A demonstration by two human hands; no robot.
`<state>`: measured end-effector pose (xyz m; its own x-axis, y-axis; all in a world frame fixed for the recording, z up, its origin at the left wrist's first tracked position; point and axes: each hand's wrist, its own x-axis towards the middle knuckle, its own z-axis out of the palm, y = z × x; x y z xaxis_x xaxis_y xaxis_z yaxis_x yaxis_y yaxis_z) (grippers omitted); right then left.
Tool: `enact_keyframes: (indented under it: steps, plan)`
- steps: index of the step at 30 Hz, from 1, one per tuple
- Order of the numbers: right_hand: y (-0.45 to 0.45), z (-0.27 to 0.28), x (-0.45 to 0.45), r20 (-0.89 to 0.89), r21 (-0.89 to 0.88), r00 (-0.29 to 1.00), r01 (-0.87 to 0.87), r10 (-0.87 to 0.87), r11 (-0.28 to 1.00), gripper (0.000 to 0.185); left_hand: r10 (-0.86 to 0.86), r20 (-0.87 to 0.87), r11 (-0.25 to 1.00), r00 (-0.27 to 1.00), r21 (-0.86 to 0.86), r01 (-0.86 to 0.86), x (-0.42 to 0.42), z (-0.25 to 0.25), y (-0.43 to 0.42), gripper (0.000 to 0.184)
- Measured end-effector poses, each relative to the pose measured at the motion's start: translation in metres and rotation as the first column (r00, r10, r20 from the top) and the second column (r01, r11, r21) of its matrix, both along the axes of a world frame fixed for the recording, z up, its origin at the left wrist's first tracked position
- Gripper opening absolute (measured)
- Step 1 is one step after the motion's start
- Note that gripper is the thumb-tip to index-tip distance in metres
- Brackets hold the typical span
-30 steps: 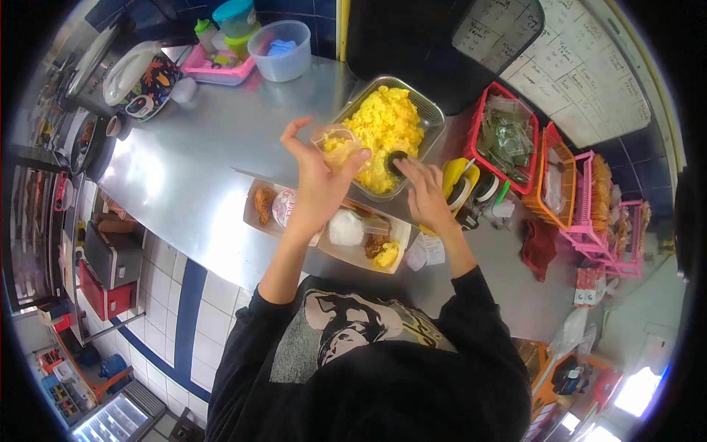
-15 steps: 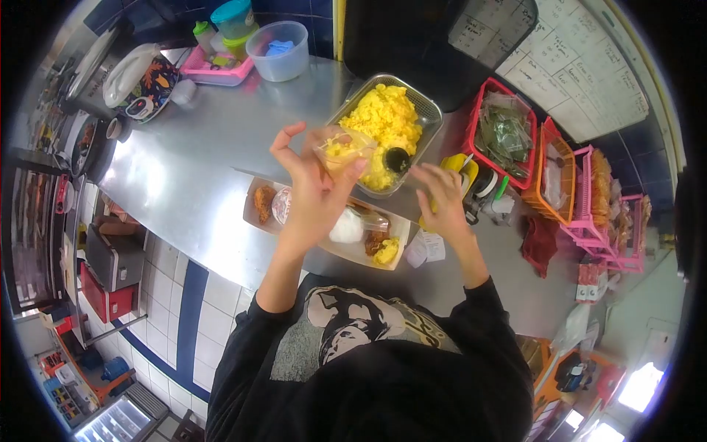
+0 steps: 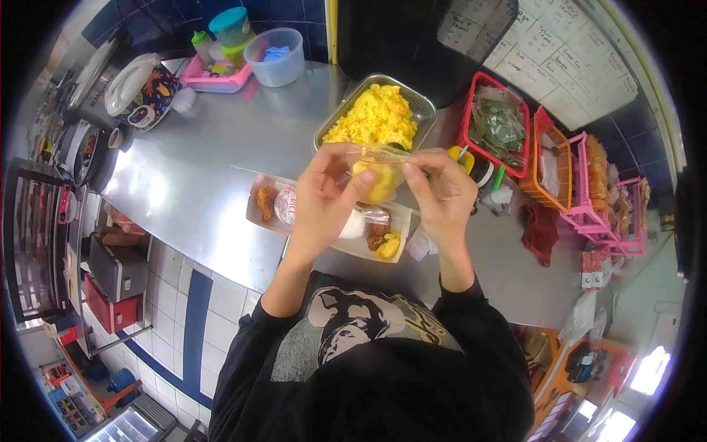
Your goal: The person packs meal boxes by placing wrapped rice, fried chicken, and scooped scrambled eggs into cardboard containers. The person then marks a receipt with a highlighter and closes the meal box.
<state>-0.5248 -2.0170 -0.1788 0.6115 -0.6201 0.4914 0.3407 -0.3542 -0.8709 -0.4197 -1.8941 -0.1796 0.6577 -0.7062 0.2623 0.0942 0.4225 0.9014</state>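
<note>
Between my two hands hangs a small clear plastic bag (image 3: 378, 184) with yellow scrambled egg in it. My left hand (image 3: 328, 195) pinches its left top edge, and my right hand (image 3: 442, 195) pinches the right top edge. Just beyond the bag stands a metal mesh tray (image 3: 426, 110) heaped with scrambled egg (image 3: 379, 114); a dark round thing in it is mostly hidden by the bag. Below my hands lies a long paper food box (image 3: 258, 216) with fried chicken (image 3: 266, 202), a round wrapped pack (image 3: 285, 205), white rice partly covered by my left hand, and yellow egg (image 3: 388, 245).
A red basket (image 3: 462, 136) of sachets, an orange basket (image 3: 540, 193) and a pink rack (image 3: 589, 228) stand on the right. A red cloth (image 3: 538, 234) lies on the steel counter (image 3: 191, 169). At the back left are a clear tub (image 3: 274, 70) and a pink tray (image 3: 213, 82).
My right hand has come left from beside the mesh tray and taken hold of the bag's edge. The bag has moved down and right, and hangs stretched between both hands.
</note>
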Motion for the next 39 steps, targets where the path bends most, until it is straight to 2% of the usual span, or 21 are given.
enact_keyframes:
  steps: [2,5,9,11,15,17,21,24,26,27,29,33,34,39]
  plan:
    - [0.002,0.0,-0.001,0.037,-0.011,0.999,0.021,-0.021,1.0,0.007,0.014,-0.126,1.0,0.992,0.013,-0.012,-0.003,0.002,0.002,0.027]
    - [0.008,-0.002,-0.002,0.089,0.011,0.995,0.034,-0.035,0.999,0.008,0.043,-0.173,0.999,0.984,0.013,-0.042,-0.005,-0.001,0.004,0.02]
    - [0.018,-0.002,-0.002,0.074,0.055,0.997,0.015,-0.019,0.998,0.009,0.102,-0.151,0.995,0.983,0.02,-0.101,-0.011,-0.002,0.007,0.017]
    - [0.021,-0.002,-0.002,0.024,-0.036,0.999,0.04,-0.04,0.999,0.009,0.108,-0.131,0.994,0.985,0.033,-0.105,-0.013,-0.002,0.009,0.017]
    - [0.026,-0.004,-0.003,0.045,-0.047,0.997,0.059,-0.057,0.997,0.008,0.126,-0.138,0.992,0.982,0.021,-0.124,-0.018,-0.003,0.012,0.016]
    - [0.029,-0.003,-0.004,0.024,-0.113,0.996,0.085,-0.083,0.99,0.008,0.189,-0.122,0.982,0.974,0.008,-0.189,-0.022,-0.002,0.013,0.014]
    - [0.035,-0.001,-0.002,-0.005,-0.1,0.999,0.046,-0.046,0.994,0.008,0.21,-0.127,0.977,0.969,-0.001,-0.211,-0.023,-0.011,0.017,0.012]
    - [0.038,-0.01,-0.003,-0.042,-0.128,0.999,0.02,-0.025,0.992,0.008,0.241,-0.068,0.97,0.968,0.004,-0.241,-0.027,-0.016,0.022,0.014]
    - [0.04,-0.019,-0.002,-0.062,-0.114,0.997,0.03,-0.037,0.993,0.009,0.12,-0.11,0.992,0.987,0.055,-0.114,-0.026,-0.016,0.031,0.01]
    - [0.045,-0.021,-0.002,-0.065,-0.109,0.998,0.015,-0.022,0.994,0.009,0.135,-0.112,0.99,0.984,0.06,-0.129,-0.025,-0.022,0.036,0.01]
    - [0.054,-0.025,-0.003,-0.146,-0.136,0.989,-0.007,-0.013,0.991,0.01,0.119,0.003,0.984,0.993,0.133,-0.118,-0.023,-0.039,0.045,0.011]
    - [0.077,-0.038,0.001,-0.305,-0.104,0.948,-0.126,0.089,0.987,0.01,0.126,0.04,0.959,0.991,0.25,-0.132,-0.018,-0.063,0.078,0.01]
    - [0.082,-0.044,0.004,-0.306,-0.182,0.948,-0.147,0.086,0.972,0.009,0.099,0.062,0.951,0.993,0.288,-0.113,-0.015,-0.071,0.088,0.01]
    - [0.106,-0.09,0.02,-0.399,-0.164,0.896,-0.279,0.195,0.946,0.011,0.089,0.085,0.926,0.992,0.359,-0.114,0.001,-0.109,0.124,0.01]
